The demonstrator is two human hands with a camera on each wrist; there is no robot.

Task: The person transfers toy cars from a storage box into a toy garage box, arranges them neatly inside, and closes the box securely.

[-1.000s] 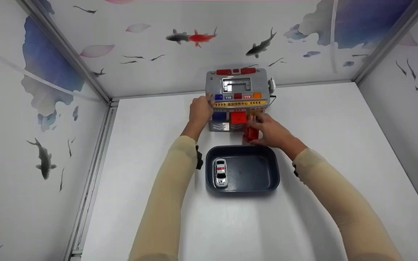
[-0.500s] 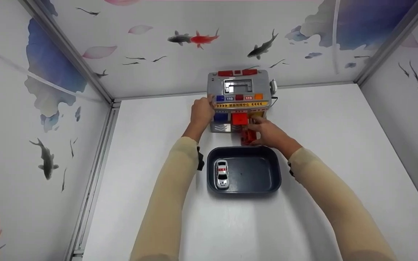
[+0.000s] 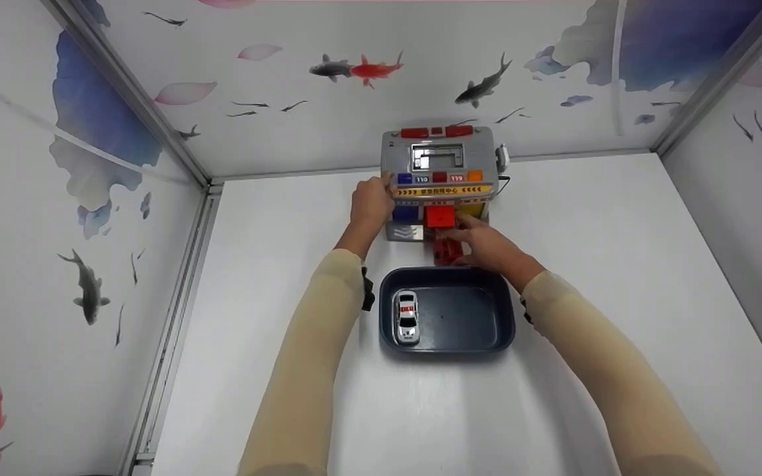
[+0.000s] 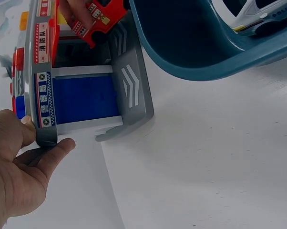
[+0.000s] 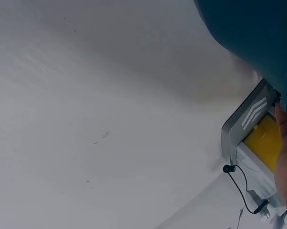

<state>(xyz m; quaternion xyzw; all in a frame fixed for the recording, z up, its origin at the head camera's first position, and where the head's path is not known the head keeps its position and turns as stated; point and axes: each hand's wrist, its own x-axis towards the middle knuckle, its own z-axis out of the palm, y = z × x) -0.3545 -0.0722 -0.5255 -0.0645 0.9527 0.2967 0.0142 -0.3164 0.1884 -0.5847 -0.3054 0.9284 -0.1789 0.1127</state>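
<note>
Now right hand point(image 3: 487, 246) round red truck point(image 3: 448, 250)

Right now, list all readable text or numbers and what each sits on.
"110": label on toy station top, beside the blue button.
"119": label beside the orange button.
"POLICE": side of toy police car in the tray.
Yellow banner and door strips: Chinese characters, too small to read reliably.
</note>
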